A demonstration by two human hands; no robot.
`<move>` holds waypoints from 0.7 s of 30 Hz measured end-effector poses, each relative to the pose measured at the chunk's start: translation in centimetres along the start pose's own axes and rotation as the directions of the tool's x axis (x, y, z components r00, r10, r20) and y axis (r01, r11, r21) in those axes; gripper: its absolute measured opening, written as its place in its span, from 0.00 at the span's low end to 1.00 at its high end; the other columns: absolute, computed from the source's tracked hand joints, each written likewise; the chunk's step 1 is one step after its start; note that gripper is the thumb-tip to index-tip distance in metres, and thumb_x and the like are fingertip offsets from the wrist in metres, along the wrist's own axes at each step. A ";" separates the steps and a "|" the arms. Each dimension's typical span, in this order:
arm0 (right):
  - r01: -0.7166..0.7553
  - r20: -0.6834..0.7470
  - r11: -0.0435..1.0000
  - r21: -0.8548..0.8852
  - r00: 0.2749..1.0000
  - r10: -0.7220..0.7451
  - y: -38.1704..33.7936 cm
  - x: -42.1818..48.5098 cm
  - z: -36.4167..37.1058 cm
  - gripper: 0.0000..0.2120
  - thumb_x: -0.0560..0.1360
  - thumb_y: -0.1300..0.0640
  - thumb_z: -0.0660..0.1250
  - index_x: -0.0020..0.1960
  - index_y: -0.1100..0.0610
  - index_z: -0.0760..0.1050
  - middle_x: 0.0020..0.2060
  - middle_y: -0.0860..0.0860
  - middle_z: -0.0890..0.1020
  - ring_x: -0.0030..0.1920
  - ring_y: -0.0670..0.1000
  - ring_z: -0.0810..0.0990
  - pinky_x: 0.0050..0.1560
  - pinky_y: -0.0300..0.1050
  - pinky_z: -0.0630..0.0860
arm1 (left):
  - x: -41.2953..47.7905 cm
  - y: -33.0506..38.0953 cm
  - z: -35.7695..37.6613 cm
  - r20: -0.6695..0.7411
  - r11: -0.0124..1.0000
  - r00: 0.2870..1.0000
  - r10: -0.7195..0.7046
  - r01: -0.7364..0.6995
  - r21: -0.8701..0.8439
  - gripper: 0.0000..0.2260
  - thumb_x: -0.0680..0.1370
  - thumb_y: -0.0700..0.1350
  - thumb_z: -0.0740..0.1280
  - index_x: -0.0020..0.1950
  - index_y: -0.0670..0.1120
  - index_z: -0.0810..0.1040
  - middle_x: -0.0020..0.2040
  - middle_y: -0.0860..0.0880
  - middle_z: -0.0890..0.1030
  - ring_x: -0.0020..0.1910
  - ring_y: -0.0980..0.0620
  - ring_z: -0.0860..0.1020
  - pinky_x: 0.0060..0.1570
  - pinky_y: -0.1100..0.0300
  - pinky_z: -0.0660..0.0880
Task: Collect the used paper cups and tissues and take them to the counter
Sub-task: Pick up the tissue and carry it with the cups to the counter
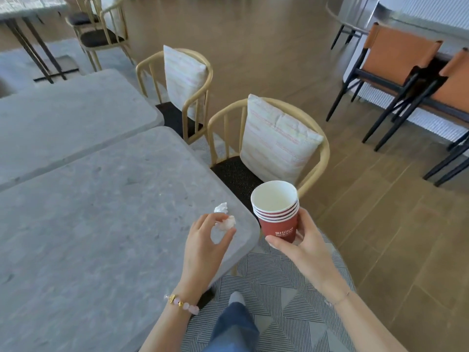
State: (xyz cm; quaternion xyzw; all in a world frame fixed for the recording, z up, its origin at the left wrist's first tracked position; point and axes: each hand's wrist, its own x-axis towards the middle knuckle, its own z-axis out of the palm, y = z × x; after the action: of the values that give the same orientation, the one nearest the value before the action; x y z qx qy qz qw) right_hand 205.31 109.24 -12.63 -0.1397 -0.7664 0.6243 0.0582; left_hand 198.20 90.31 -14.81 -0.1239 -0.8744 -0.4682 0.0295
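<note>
L hand (206, 240) pinches crumpled white tissues (224, 219) over grey stone table (101, 212) | R hand (299, 240) grips stacked red paper cups (278, 212)

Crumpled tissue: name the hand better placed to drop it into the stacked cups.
Probably left. The left hand pinches the crumpled tissue right beside the stacked cups, whose open mouth faces up; the right hand is occupied gripping them.

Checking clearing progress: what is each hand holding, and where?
The left hand pinches a crumpled tissue between thumb and fingertips. The right hand grips the stack of red paper cups round its lower wall.
</note>
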 end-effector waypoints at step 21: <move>-0.004 0.337 1.000 0.022 0.941 -0.004 0.8 13.3 1.9 0.29 0.66 0.62 0.77 0.61 0.46 0.70 0.56 0.45 0.79 0.55 0.42 0.79 0.52 0.34 0.76 | 0.9 -6.3 6.1 -0.089 0.890 0.897 -0.434 0.442 0.111 0.11 0.71 0.40 0.73 0.52 0.46 0.78 0.47 0.53 0.78 0.48 0.50 0.74 0.44 0.69 0.63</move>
State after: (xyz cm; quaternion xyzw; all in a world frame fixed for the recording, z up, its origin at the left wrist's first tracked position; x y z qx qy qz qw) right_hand 192.23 111.41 -14.95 -0.0301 -0.7581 0.6474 -0.0721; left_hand 196.23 92.18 -23.21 0.0930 -0.9066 -0.4094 -0.0418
